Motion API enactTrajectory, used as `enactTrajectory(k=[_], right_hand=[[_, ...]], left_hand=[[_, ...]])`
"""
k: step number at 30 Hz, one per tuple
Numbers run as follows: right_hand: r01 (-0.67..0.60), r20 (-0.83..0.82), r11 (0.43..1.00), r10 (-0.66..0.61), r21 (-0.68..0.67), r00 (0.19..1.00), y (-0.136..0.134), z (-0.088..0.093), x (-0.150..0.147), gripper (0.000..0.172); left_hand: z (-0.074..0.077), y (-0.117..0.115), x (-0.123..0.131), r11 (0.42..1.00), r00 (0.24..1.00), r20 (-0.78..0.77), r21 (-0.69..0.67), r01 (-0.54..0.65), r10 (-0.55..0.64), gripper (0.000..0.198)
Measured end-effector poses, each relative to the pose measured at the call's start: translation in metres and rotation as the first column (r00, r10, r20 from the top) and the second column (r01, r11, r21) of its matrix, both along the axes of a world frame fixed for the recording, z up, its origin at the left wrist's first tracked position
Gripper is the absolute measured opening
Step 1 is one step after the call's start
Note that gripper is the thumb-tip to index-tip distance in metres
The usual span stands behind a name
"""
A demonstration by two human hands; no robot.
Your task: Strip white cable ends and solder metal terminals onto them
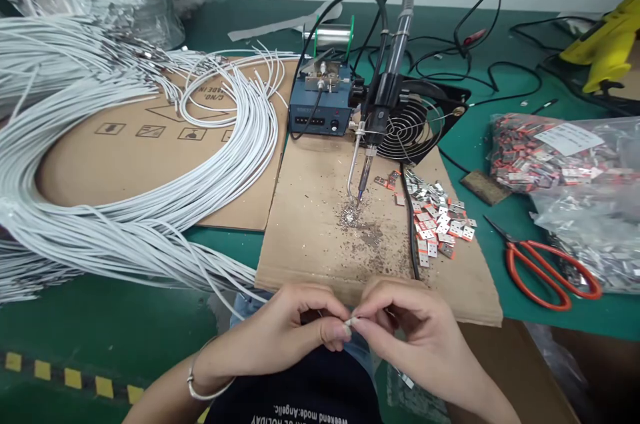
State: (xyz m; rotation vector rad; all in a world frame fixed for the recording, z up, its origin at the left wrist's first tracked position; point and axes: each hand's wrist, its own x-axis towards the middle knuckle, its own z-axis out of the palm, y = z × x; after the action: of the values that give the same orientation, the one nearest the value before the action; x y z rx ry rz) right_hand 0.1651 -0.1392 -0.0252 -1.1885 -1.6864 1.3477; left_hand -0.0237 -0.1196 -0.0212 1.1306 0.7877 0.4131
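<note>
My left hand (310, 327) and my right hand (407, 324) meet in front of the cardboard's near edge, both closed in a pinch. Between their fingertips is the short pale end of a white cable (349, 322), mostly covered by the fingers. A white strand from the bundle at left runs behind my left wrist. Below my right hand shows a small silvery metal piece (406, 379); whether the hand touches it I cannot tell. Beyond the hands, a soldering iron (367, 164) is clamped tip down over solder specks on the cardboard (310, 231).
White cables (235, 171) lie coiled at left. A blue solder feeder (320, 104), solder spool (334, 35) and black fan (415, 124) stand behind. Orange-and-silver connectors (440, 224) are heaped right of the iron, near red-handled scissors (550, 271) and bagged connectors (540, 151).
</note>
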Motion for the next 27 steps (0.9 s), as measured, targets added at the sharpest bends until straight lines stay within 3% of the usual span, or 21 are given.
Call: enactTrajectory(k=[4, 7, 10, 13, 16, 19, 22, 25, 26, 27], right_hand=[[0.018, 0.031, 0.998, -0.02, 0.063, 0.999, 0.0, 0.0, -0.001, 0.008], [0.082, 0.069, 0.994, -0.087, 0.078, 0.994, -0.001, 0.002, -0.001, 0.009], [0.076, 0.078, 0.995, -0.081, 0.06, 0.994, -0.001, 0.006, 0.001, 0.011], [0.071, 0.022, 0.996, -0.072, 0.062, 0.997, 0.0, 0.004, -0.001, 0.015], [0.214, -0.195, 0.975, -0.199, 0.063, 0.961, -0.003, -0.004, -0.015, 0.022], [0.407, -0.41, 0.912, -0.355, 0.046, 0.84, -0.006, -0.011, -0.035, 0.019], [0.49, -0.523, 0.871, -0.401, 0.037, 0.752, -0.005, -0.008, -0.041, 0.019], [0.561, -0.648, 0.828, -0.413, 0.026, 0.64, -0.001, 0.002, -0.025, 0.019], [0.557, -0.615, 0.828, -0.406, 0.067, 0.676, 0.001, 0.005, -0.017, 0.014], [0.503, -0.515, 0.856, -0.38, 0.117, 0.768, 0.002, 0.008, -0.011, 0.01]], left_hand=[[-0.001, 0.0, 0.001, 0.999, 1.0, -0.003, -0.004, -0.031, 0.031, 0.016], [-0.001, -0.004, 0.002, 0.965, 0.986, -0.095, 0.239, -0.109, 0.135, 0.016], [0.001, -0.008, 0.002, 0.865, 0.967, -0.124, 0.483, -0.136, 0.222, 0.013], [0.0, -0.011, 0.004, 0.818, 0.96, -0.118, 0.556, -0.147, 0.253, 0.012], [-0.004, -0.014, 0.01, 0.825, 0.944, -0.086, 0.516, -0.23, 0.318, 0.017], [-0.008, -0.017, 0.02, 0.86, 0.916, 0.006, 0.341, -0.379, 0.401, 0.023], [-0.007, -0.019, 0.024, 0.872, 0.884, 0.065, 0.144, -0.467, 0.463, 0.022], [-0.004, -0.018, 0.019, 0.887, 0.888, 0.058, 0.06, -0.459, 0.455, 0.019], [-0.004, -0.017, 0.017, 0.898, 0.898, 0.064, 0.037, -0.438, 0.435, 0.019], [-0.003, -0.015, 0.014, 0.912, 0.91, 0.073, 0.019, -0.41, 0.407, 0.019]])
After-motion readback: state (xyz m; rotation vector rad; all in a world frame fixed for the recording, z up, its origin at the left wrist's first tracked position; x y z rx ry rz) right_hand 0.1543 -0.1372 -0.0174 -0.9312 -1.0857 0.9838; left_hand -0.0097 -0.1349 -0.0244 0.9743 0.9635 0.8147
